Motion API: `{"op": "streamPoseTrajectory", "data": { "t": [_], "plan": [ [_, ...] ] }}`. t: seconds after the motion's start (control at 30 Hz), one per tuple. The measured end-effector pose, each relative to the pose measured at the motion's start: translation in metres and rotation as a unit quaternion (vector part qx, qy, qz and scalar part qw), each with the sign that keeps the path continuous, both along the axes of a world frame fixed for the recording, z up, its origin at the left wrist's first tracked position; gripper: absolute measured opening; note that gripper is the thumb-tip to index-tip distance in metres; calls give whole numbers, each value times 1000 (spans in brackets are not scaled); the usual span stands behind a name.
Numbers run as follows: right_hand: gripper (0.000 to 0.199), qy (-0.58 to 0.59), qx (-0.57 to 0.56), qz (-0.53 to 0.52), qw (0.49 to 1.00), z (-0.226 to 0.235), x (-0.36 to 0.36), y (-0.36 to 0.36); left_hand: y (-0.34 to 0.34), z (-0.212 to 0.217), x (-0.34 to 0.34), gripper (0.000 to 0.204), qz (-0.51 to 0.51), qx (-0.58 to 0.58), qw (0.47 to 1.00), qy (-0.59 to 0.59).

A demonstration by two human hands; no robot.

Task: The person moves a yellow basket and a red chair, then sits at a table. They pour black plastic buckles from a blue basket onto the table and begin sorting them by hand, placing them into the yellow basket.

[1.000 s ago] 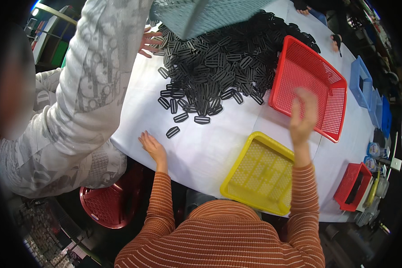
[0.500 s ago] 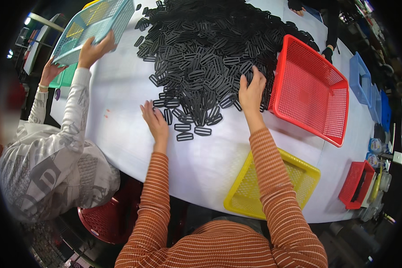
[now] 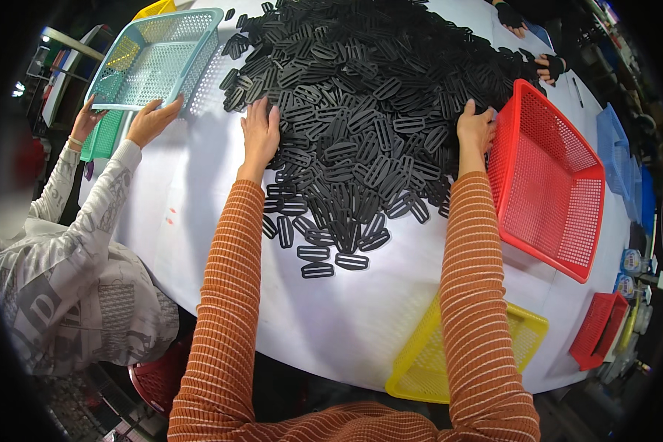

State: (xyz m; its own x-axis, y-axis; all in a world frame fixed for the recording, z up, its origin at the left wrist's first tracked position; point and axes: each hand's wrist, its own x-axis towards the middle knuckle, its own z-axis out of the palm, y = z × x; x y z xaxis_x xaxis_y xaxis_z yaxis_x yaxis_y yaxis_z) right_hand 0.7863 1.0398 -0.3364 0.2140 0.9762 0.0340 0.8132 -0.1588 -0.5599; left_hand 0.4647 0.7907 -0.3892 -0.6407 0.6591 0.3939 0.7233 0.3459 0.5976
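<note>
A large heap of black slide buckles [image 3: 361, 125], each with long slots, spreads over the middle of the white table [image 3: 302, 317]. My left hand [image 3: 259, 136] rests against the heap's left side, fingers stretched forward and holding nothing that I can see. At the right side of the heap is my right hand [image 3: 476, 131], fingers apart, close to the left wall of a red basket [image 3: 552, 191]. Several loose buckles [image 3: 318, 270] lie at the heap's near tip, between my forearms.
A yellow basket [image 3: 530, 331] sits under my right forearm. To the left, a co-worker's hands [image 3: 153, 121] hold a light blue basket [image 3: 158, 62]. Another person's gloved hands [image 3: 549, 68] are at the far right. A small red basket [image 3: 599, 331] and blue trays [image 3: 615, 147] line the right edge.
Both my hands have reached farther forward, to either side of the heap, and spread apart. The co-worker's light blue basket has come down and tilted flatter. The view has shifted.
</note>
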Motion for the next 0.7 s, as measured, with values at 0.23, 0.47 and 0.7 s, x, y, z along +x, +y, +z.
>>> {"op": "streamPoseTrajectory", "data": {
  "t": [0.23, 0.47, 0.7],
  "plan": [
    [70, -11, -29, -20, 999, -2, 10, 20, 23, 12, 16, 44, 34, 61, 997, -40],
    [57, 56, 34, 129, 989, 8, 3, -3, 28, 30, 57, 44, -11, 100, 979, -177],
    [62, 15, 8, 298, 954, 13, -2, -32, 21, 40, 100, 55, -40, 63, 981, -180]
  ]
}}
